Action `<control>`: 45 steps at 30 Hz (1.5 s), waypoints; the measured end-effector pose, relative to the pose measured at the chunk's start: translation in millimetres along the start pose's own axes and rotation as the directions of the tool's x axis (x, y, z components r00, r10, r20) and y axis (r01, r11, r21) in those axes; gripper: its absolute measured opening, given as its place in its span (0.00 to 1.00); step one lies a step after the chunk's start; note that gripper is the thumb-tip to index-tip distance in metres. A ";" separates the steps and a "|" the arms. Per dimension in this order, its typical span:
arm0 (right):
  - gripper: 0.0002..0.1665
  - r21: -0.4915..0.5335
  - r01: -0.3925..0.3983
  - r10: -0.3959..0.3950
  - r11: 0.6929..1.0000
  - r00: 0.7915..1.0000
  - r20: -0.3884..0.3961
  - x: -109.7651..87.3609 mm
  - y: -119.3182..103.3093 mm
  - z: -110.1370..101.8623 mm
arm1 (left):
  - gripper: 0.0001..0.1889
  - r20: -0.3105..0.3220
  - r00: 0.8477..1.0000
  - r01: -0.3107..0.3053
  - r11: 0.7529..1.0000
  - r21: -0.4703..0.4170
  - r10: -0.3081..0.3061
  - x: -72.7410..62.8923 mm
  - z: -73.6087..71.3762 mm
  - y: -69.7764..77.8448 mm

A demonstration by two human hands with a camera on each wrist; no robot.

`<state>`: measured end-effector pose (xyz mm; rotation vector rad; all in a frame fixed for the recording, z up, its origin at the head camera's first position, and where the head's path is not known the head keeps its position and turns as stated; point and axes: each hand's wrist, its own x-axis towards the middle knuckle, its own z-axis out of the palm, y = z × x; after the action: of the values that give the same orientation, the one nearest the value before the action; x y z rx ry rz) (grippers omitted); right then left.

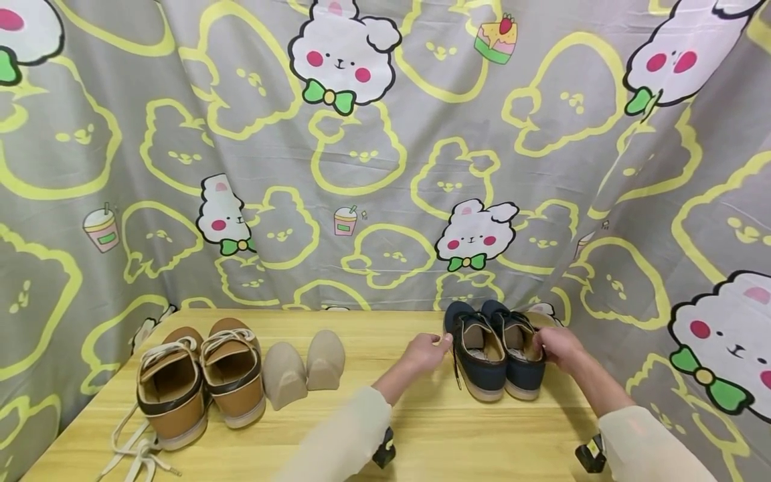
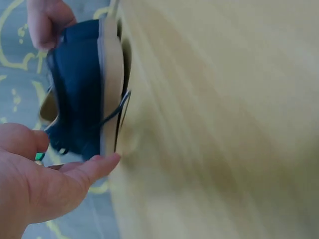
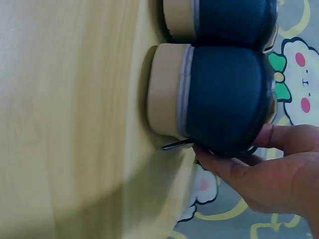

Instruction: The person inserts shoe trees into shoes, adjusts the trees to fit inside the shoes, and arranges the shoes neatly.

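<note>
A pair of dark blue lace-up shoes stands side by side at the right of the wooden table, toes toward the curtain. My right hand (image 1: pixel 559 345) pinches the collar of the right blue shoe (image 3: pixel 227 94), thumb at the opening and fingers along the outer side. Beside the front of the left blue shoe (image 1: pixel 482 371), my left hand (image 2: pixel 45 179) has its fingers stretched along the sole edge and its thumb near the laces. A dark lace (image 2: pixel 117 109) hangs down that shoe's outer side. Both blue shoes rest on the table.
Brown shoes (image 1: pixel 237 391) with pale laces stand at the left of the table (image 1: pixel 385 402). Next to them lie two beige toe-shaped shoe inserts (image 1: pixel 284 375). A grey curtain (image 1: pixel 385 167) with cartoon figures hangs behind and at both sides.
</note>
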<state>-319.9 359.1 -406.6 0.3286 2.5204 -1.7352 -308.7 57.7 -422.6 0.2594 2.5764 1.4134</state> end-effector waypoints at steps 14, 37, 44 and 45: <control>0.32 -0.504 0.177 -0.283 0.846 0.949 -0.141 -6.9 -70.7 33.1 | 0.19 -0.005 1.000 -0.026 0.996 -0.087 0.026 -25.3 -117.1 -8.4; 0.27 -0.463 0.397 -0.381 0.792 0.915 0.132 -31.0 -158.1 201.5 | 0.23 -0.331 0.941 0.078 0.912 0.404 0.067 -118.3 -320.4 -80.4; 0.27 -0.399 0.463 -0.418 0.791 0.886 0.199 -45.8 -185.0 258.3 | 0.25 -0.435 0.897 0.156 0.865 0.477 0.078 -150.9 -355.4 -113.9; 0.27 -0.386 0.466 -0.415 0.796 0.885 0.212 -48.6 -188.8 266.1 | 0.26 -0.441 0.894 0.164 0.860 0.483 0.077 -155.0 -359.0 -117.9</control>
<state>-330.4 40.5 -321.9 -0.4150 2.9479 -1.1790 -255.8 -334.2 -320.4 -0.0756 3.2871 0.8028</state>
